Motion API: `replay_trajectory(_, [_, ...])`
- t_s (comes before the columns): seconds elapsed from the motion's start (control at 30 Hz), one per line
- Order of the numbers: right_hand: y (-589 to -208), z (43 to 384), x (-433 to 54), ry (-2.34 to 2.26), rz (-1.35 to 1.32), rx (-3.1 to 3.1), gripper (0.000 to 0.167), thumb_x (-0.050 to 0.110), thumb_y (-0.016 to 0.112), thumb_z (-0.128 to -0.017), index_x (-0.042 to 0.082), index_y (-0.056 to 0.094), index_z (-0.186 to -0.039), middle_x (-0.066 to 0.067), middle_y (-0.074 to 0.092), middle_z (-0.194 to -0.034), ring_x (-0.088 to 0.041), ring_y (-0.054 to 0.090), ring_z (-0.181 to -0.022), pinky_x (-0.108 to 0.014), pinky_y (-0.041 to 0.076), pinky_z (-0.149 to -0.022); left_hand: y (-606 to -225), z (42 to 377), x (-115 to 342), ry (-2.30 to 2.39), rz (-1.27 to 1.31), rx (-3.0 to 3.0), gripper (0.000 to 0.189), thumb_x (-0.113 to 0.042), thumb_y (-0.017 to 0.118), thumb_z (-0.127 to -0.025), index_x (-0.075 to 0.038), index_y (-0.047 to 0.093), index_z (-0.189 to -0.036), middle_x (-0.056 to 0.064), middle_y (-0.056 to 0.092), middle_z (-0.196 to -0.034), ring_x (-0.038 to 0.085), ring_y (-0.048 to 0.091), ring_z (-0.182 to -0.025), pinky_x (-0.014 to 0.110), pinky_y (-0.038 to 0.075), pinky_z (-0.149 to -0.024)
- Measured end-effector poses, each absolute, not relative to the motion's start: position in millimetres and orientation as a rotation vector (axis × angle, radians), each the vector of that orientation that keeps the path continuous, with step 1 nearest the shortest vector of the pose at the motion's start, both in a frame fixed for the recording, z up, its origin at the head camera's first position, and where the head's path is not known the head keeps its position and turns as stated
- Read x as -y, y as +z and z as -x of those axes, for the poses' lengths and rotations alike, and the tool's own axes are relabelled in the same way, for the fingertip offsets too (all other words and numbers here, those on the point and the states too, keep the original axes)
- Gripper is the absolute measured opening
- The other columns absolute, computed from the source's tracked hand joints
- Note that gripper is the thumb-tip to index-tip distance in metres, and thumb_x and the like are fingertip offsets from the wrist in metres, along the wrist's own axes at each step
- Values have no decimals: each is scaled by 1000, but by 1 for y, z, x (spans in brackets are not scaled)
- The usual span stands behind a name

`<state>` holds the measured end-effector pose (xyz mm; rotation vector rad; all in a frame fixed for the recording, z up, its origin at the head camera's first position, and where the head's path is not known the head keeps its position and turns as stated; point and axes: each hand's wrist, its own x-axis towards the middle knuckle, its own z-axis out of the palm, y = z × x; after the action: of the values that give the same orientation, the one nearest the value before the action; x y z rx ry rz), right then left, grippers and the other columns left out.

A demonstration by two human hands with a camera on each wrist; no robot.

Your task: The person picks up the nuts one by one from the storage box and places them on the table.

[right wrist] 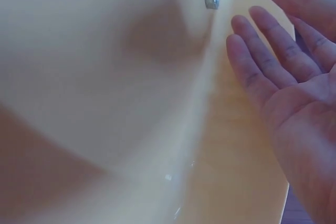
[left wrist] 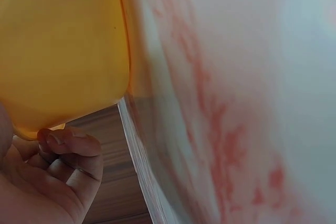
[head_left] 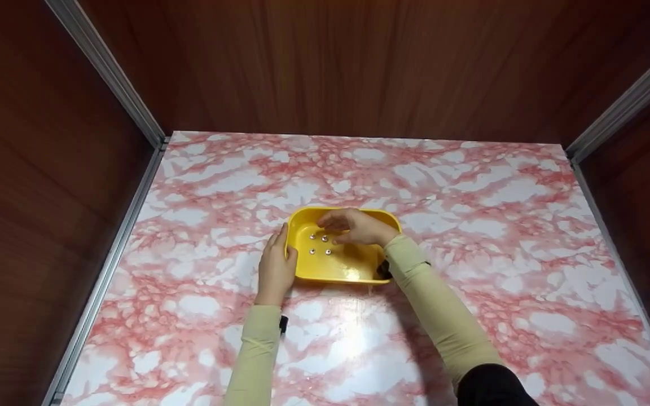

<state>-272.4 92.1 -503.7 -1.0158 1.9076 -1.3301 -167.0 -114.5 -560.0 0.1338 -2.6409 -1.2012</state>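
Marbled tabletop (head_left: 201,225), wide margins round the yellow tray (head_left: 339,268), left hand (head_left: 276,268) around its left rim (head_left: 290,230), right hand (head_left: 356,226) loose above it.

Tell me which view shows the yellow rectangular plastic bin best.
The head view: it frames nearly the whole bin, though the right hand covers part. The left wrist shows only a cropped section; the right wrist, part of the inside.

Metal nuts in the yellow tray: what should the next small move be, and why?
Probably lower the right hand and pinch the metal nut closest to its thumb. The right-wrist view shows the palm open and empty; in the head view, its fingers hang over the yellow tray, near four nuts, and the left hand grips the tray's left end, likely steadying it.
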Motion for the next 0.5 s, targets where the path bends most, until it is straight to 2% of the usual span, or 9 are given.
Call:
replay_trajectory(0.17, [-507,274,-92,-1333,987,-1867,45,-18,59,-82,-18,47,-126,-37,47,-127,-53,43,-119,-58,33,-102,-561,168,115,-1193,-125,2639,53,-5,55,-91,-4,43,-143,19,52,-133,35,53,-115,45,45,-95])
replay_trajectory(0.4, [-518,277,-91,-1314,962,-1902,43,-16,59,-84,-13,50,-126,-28,54,-126,-42,50,-117,-48,41,-100,-560,167,116,-1206,-117,2643,53,-6,53,-92,-3,42,-144,18,49,-136,35,50,-120,46,43,-98])
replay_trajectory(0.5, [-520,278,-90,-1329,949,-1876,43,-18,58,-83,-15,49,-126,-31,53,-126,-44,50,-116,-51,40,-99,-560,167,116,-1208,-115,2646,53,-6,53,-92,-3,41,-144,19,48,-138,35,49,-120,47,43,-97])
